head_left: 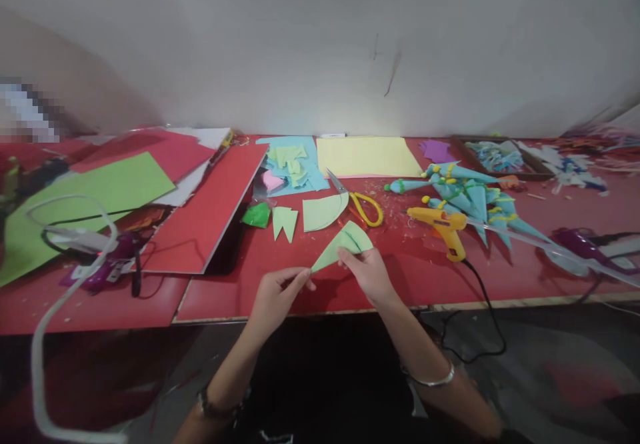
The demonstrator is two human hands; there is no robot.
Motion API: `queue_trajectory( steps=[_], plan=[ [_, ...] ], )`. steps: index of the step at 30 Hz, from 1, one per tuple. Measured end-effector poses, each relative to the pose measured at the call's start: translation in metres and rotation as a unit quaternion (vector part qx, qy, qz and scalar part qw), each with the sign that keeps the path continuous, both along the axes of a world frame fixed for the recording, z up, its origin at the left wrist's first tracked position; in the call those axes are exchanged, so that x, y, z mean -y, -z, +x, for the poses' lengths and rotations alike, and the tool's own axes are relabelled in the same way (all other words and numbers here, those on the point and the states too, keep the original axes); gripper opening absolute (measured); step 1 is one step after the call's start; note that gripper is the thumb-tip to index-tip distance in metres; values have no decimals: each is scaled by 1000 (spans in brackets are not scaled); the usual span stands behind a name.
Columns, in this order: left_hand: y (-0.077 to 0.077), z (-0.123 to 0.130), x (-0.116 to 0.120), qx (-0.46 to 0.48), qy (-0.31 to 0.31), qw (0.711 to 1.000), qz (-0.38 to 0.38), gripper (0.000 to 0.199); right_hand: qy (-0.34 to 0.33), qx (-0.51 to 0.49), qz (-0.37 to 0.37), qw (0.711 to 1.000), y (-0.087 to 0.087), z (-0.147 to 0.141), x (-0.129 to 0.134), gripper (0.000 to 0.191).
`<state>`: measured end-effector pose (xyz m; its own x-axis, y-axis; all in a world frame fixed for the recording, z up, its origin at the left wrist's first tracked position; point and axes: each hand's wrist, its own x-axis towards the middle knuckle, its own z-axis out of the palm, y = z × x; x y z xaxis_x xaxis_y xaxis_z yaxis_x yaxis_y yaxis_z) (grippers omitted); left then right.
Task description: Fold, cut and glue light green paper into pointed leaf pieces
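Note:
A light green paper piece point(333, 252), rolled toward a cone with its point to the lower left, is held between both hands above the red table. My left hand point(280, 292) pinches the narrow tip. My right hand point(364, 269) grips the wide end, thumb over the paper. Just beyond lie a curved light green sheet point(320, 213) and scissors with yellow handles point(369, 209), open, the blades partly over that sheet. A notched green piece point(285, 221) and a bright green packet point(257, 215) are to the left.
On the right are a yellow glue gun point(450, 227) with a black cord and several blue paper cones point(463, 187). A yellow sheet point(367, 156) and blue sheet point(313, 172) lie at the back. A red board point(205, 211) and a purple glue gun point(107, 264) occupy the left.

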<state>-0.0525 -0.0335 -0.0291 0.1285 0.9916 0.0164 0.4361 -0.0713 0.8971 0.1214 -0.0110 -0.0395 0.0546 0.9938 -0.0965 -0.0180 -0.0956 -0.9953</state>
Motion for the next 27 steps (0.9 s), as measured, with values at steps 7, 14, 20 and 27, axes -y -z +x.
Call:
queue_trajectory(
  steps=[7, 14, 20, 27],
  plan=[
    [-12, 0, 4, -25, -35, 998, 46, 29, 14, -25, 3, 1000, -7, -9, 1, 24],
    [-15, -23, 4, -13, -114, 993, 33, 29, 87, -56, 29, 994, -8, 9, -3, 30],
    [-14, -22, -10, -28, -59, 998, -5, 49, -58, 0, -23, 998, -6, 2, 3, 25],
    [-18, 14, -31, -63, 72, 992, 77, 22, -132, -9, -13, 991, -11, -12, 5, 19]
  ],
)
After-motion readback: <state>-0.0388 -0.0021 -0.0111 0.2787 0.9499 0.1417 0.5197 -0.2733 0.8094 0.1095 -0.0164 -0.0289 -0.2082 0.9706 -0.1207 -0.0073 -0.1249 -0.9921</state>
